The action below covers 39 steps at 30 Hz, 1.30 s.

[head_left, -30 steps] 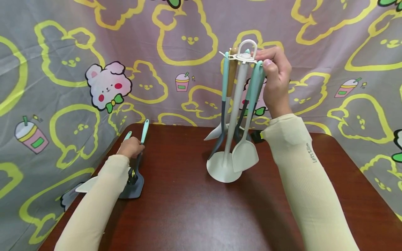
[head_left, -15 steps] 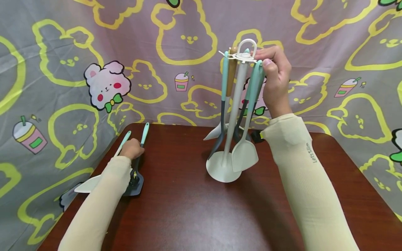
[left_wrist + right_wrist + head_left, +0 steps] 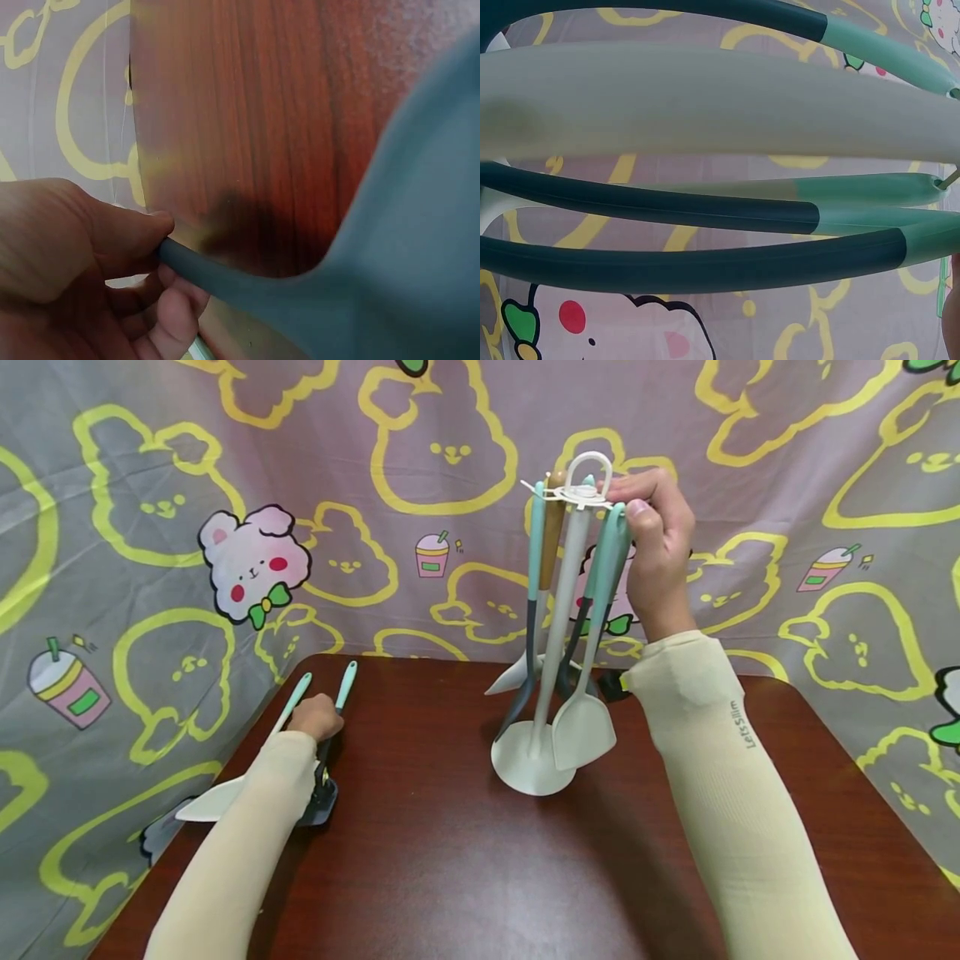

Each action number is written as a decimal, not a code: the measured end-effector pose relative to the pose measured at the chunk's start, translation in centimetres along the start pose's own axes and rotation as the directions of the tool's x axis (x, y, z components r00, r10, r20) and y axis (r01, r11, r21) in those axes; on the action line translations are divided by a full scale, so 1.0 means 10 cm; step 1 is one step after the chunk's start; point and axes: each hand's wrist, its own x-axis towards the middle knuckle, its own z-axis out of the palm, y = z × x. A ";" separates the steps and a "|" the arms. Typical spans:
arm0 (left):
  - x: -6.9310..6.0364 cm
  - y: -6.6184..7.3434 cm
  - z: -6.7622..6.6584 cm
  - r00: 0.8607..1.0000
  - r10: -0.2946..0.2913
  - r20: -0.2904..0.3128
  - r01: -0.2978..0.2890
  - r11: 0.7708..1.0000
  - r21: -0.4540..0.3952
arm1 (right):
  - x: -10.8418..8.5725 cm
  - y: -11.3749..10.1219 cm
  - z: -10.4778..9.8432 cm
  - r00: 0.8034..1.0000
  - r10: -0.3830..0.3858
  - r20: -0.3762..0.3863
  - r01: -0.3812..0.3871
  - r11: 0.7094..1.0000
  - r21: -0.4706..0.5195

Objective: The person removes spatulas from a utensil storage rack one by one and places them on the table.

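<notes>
Left grip (image 3: 317,718) pinches one dark spatula (image 3: 397,285), one white spatula (image 3: 212,801) beside it; right grip (image 3: 660,547) is curled onto one white rack (image 3: 560,618) hung with five utensils (image 3: 584,732)

A hand could pass over the table (image 3: 427,827) between the left hand (image 3: 317,718) and the rack (image 3: 561,618); utensils (image 3: 583,731) and the right hand (image 3: 662,547) block the rack's right side; the curtain (image 3: 480,539) bounds the back.

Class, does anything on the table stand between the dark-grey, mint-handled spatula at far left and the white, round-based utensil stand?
Nothing visible does: in the head view, only glossy reddish-brown tabletop shows between the spatula and the stand.
</notes>
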 end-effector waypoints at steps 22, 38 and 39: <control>0.02 0.01 0.03 0.994 -0.099 0.041 0.099 0.995 0.023 | -0.01 0.00 0.01 1.000 0.011 0.002 -0.011 1.000 0.007; 0.02 -0.02 0.02 0.997 -0.071 -0.002 0.071 0.997 0.022 | 0.00 -0.01 0.01 1.000 0.003 -0.002 -0.003 1.000 0.017; 0.02 -0.02 0.02 0.997 -0.071 0.003 0.071 0.997 0.021 | 0.00 -0.01 0.01 1.000 0.003 -0.002 -0.003 1.000 0.016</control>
